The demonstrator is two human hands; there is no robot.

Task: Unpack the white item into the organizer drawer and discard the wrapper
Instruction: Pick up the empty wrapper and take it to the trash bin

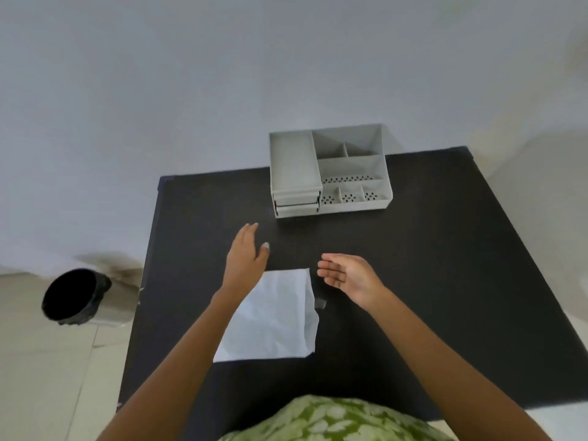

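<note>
The left hand (246,253) hovers flat with fingers together and extended, holding nothing; the right hand (345,275) is spread palm-up, empty, just beside the white package's (273,316) far right corner; the package lies flat on the black table (429,281), between the forearms; beyond stands the grey organizer (329,173), its drawers (297,203) facing the person; a black-lined bin (79,297) stands on the floor at left

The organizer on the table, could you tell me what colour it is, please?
Light grey all over, seen in the head view: organizer.
</note>
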